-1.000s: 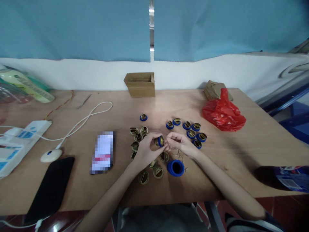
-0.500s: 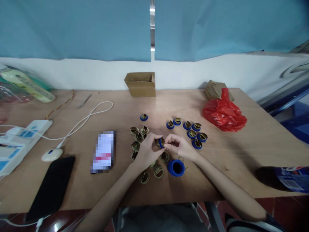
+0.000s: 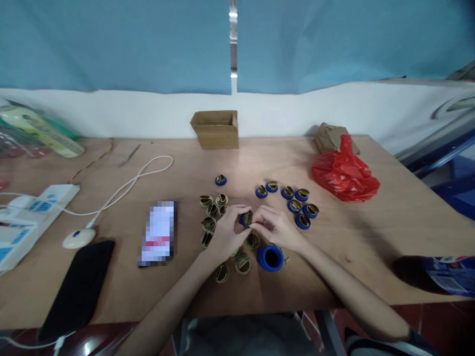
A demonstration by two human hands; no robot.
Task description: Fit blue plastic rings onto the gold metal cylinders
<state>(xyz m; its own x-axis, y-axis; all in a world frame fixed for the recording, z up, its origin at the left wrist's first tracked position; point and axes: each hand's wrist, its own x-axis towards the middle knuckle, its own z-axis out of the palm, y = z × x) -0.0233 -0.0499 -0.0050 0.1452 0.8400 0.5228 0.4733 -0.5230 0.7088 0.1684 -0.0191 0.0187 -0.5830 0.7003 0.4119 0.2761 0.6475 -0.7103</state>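
Note:
Between my two hands is a round brass-coloured fitting with a blue ring (image 3: 246, 219) on it, tilted on edge above the table. Thumb and fingers of my left hand (image 3: 230, 229) grip it from the left. My right hand (image 3: 276, 226) pinches at its right side, and the fingertips partly hide it. Under and beside my left hand lie several brass-coloured fittings without a ring (image 3: 243, 264), some covered by the hand. A stack of blue rings (image 3: 270, 258) stands just below my right hand. Several fittings with blue rings (image 3: 302, 221) lie to the right, and a single ringed fitting (image 3: 220, 180) sits farther back.
An open cardboard box (image 3: 218, 133) stands at the back by the wall. To the right are a red plastic bag (image 3: 345, 173), a brown paper package (image 3: 330, 138) and a dark bottle (image 3: 438, 274). Phones (image 3: 79, 287), a white cable (image 3: 129, 185) and a power strip (image 3: 33, 222) lie left.
The fitting in my hands has turned so its brass face shows more towards me. My right fingers have shifted slightly around its edge. The other pieces lie as before.

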